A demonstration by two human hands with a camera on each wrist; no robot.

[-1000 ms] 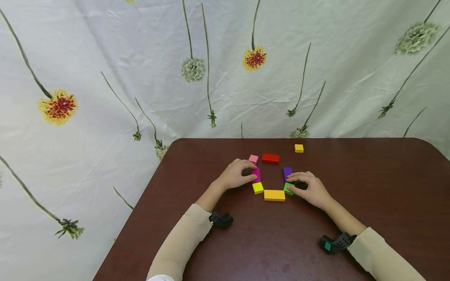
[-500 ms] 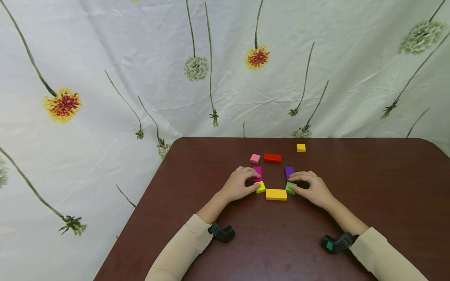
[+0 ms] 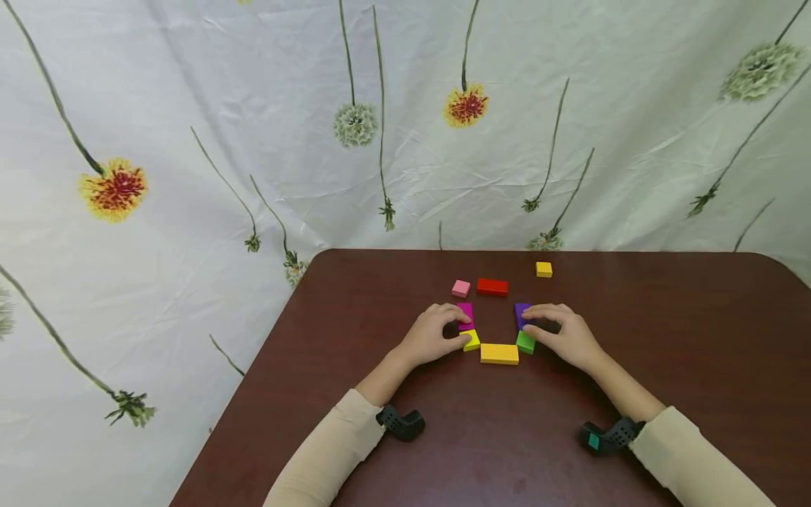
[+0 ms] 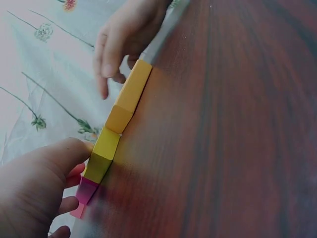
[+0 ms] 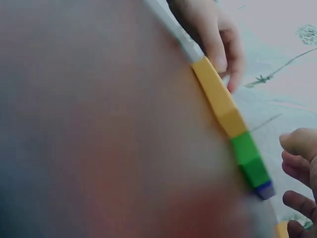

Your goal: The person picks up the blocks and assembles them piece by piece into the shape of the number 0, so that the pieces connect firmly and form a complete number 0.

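Note:
My left hand point(image 3: 432, 336) touches the yellow block point(image 3: 471, 341) with its thumb, its index finger near the magenta block point(image 3: 466, 310) just behind. In the left wrist view the thumb lies against the yellow block point(image 4: 101, 152). My right hand point(image 3: 570, 341) is beside the purple block point(image 3: 520, 314) and the green block point(image 3: 526, 343), fingers loosely bent and spread. The right wrist view has its thumb apart from the green block point(image 5: 250, 158). Between the hands, the long orange-yellow block point(image 3: 499, 354) lies across the near side.
Behind the hands lie a pink block point(image 3: 461, 288) and a red block point(image 3: 492, 286). Farther back and to the right sits a small yellow-orange block point(image 3: 543, 270). All rest on a dark brown table point(image 3: 494, 436), before a flower-patterned cloth point(image 3: 405, 162).
My left hand has shifted from the magenta block toward the yellow block, which now sits nearer the long block. My right thumb has drawn back from the green block.

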